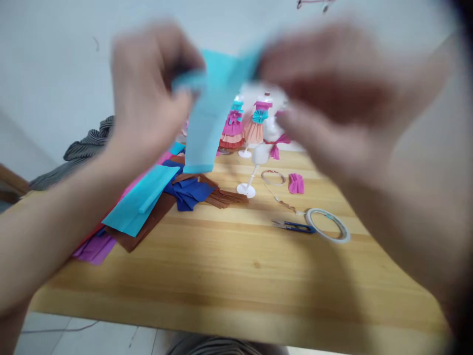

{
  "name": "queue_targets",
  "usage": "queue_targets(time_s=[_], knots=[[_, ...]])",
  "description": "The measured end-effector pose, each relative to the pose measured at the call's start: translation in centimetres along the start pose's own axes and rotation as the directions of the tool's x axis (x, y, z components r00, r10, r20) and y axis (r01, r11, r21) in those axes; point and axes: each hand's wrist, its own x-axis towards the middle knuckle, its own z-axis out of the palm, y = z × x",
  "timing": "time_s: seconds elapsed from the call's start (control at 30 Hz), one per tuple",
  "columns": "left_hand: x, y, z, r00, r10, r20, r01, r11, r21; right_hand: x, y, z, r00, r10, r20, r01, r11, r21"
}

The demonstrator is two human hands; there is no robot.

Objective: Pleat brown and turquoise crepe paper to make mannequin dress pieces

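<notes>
Close to the camera and blurred, my left hand (148, 93) and my right hand (332, 98) both pinch the top of a light blue paper strip (207, 123). The strip hangs down between them above the wooden table (236, 266). My left hand grips its left end, my right hand its right end. Behind the strip, small doll mannequins (244, 125) wearing pink, teal and peach paper dresses stand at the table's far side. A bare white mannequin stand (253, 170) is in front of them.
A pile of paper sheets (148, 207) in blue, brown, pink, purple and navy lies at the left. A tape roll (328, 224) and small blue scissors (293, 227) lie right of centre, with a pink paper piece (296, 183) behind. Striped cloth (81, 153) lies far left.
</notes>
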Motion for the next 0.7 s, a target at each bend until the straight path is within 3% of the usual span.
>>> queue_targets(time_s=[0.03,0.07,0.13,0.23,0.3,0.5,0.63,0.7], knots=[[-2.8,-0.9,1.6,0.989,0.135,-0.066,-0.136,0.99,-0.019,-3.4,-1.3,0.4,0.992,-0.008,0.128,0.001,0.998,0.06],[-5.6,-2.0,3.5,0.976,0.216,-0.022,-0.217,0.975,-0.053,-6.5,-2.2,0.9,0.968,0.01,0.25,-0.053,0.985,0.166],[-10.4,-4.0,7.3,0.921,0.338,0.193,-0.3,0.932,-0.204,-11.9,-2.9,2.1,0.904,-0.008,0.428,-0.157,0.924,0.349],[-15.0,-5.7,11.8,0.842,0.373,0.389,-0.277,0.919,-0.281,-17.0,-2.2,3.6,0.858,0.024,0.513,-0.281,0.858,0.43],[-16.4,-5.9,13.3,0.805,0.371,0.464,-0.274,0.925,-0.265,-19.0,-1.5,4.1,0.85,0.088,0.52,-0.339,0.846,0.411],[-16.4,-4.3,13.4,0.743,0.368,0.559,-0.304,0.93,-0.208,-21.1,-1.2,4.4,0.808,0.283,0.516,-0.472,0.837,0.279],[-16.2,-3.3,12.9,0.71,0.29,0.642,-0.272,0.953,-0.13,-21.2,-1.9,5.0,0.779,0.294,0.555,-0.477,0.851,0.219],[-16.3,-3.1,12.9,0.704,0.264,0.659,-0.275,0.957,-0.09,-21.3,-2.2,5.0,0.792,0.266,0.55,-0.426,0.886,0.185]])
